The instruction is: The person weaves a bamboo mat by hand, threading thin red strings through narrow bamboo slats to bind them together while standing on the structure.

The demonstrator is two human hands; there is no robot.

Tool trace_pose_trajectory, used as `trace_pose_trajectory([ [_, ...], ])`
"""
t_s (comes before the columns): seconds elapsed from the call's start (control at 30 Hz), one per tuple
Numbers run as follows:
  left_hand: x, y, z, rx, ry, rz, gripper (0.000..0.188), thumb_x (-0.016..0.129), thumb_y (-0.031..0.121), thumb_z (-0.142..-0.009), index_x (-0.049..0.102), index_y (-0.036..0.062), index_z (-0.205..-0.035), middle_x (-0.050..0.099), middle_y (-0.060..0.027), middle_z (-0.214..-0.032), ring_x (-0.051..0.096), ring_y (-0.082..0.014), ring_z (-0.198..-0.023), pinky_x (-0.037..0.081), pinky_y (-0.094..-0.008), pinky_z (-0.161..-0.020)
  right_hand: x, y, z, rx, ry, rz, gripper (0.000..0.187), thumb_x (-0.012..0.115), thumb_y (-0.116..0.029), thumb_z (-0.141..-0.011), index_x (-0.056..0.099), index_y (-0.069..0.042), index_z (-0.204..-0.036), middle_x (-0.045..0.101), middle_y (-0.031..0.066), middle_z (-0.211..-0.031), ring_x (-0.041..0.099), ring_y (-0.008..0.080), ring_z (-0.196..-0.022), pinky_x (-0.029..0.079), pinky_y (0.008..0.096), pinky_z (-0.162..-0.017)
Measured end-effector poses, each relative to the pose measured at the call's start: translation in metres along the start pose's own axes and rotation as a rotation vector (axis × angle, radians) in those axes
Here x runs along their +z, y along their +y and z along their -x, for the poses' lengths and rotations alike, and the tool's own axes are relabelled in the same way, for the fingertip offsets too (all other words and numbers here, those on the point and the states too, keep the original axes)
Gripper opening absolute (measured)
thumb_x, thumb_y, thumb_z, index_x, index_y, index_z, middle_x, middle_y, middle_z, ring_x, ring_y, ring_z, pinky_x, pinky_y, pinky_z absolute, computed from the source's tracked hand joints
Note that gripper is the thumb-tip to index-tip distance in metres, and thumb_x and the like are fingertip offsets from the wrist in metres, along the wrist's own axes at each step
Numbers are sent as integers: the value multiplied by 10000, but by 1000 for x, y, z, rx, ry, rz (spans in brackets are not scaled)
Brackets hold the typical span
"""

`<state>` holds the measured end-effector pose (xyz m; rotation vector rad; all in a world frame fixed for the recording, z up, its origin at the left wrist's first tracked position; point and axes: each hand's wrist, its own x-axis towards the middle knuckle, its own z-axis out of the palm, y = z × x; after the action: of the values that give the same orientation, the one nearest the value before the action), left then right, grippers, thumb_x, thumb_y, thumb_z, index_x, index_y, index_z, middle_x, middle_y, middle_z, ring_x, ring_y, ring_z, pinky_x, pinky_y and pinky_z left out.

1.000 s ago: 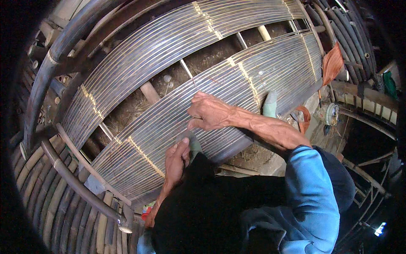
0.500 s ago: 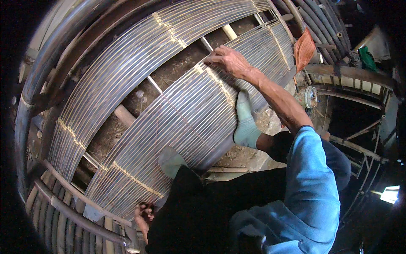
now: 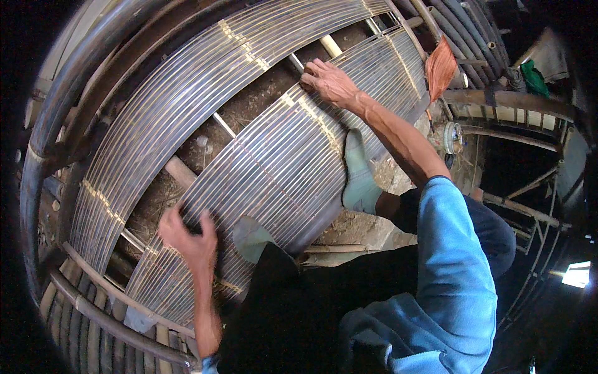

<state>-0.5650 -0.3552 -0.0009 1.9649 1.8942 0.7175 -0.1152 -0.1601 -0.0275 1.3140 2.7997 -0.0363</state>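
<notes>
A curved panel of thin, dark slats (image 3: 274, 156), joined by pale yellow cross-bindings, lies before me. My left hand (image 3: 188, 239) is over its left part near the far edge, thumb and fingers spread, with nothing seen between them. At the panel's far edge, right of the middle, rests my right hand (image 3: 334, 86). Its fingers are curled down beside a yellow binding (image 3: 324, 124), and whatever they grip is hidden beneath them. A thin, reddish dotted line (image 3: 265, 167) runs across the slats between my hands. Both my feet, in grey-green socks (image 3: 359, 177), are on or against the panel.
Beyond a gap with short crossbars (image 3: 180, 172) curves a second slatted panel (image 3: 168, 103). Thick dark poles (image 3: 38, 181) frame the left side. An orange-brown bundle (image 3: 440, 71) hangs at the right, near a round, clear-looking container (image 3: 452, 138). More poles are stacked behind.
My left hand has come up from the panel's lower left corner to its far edge, and its fingers have spread. The right hand stays at nearly the same place on the edge.
</notes>
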Motion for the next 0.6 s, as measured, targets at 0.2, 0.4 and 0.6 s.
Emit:
trace_pose_trajectory([
  [0.2,109,82,-41,132,-119,68,630,820,308,-774,559,39,-1280,507,-194,-1192,465,-365,-1149,370,-554,-945,-8,0,-7,97,-13,-195,95,560,-151,-918,570,-65,-958,524,119,-936,511,324,-979,428,429,-859],
  [0.4,142,76,-17,292,9,215,408,816,220,-792,662,50,-1130,563,-129,-1043,517,-323,-1057,384,-506,-894,-66,2,1,242,-524,-282,223,584,-216,-979,619,-23,-1083,647,200,-1149,608,412,-1083,487,511,-893],
  [0.6,145,81,-20,307,-3,323,115,721,70,-840,691,71,-951,596,-97,-960,556,-313,-1021,402,-474,-856,-190,6,5,247,-607,-67,233,648,-205,-950,647,-60,-1132,714,192,-916,699,390,-886,544,495,-770],
])
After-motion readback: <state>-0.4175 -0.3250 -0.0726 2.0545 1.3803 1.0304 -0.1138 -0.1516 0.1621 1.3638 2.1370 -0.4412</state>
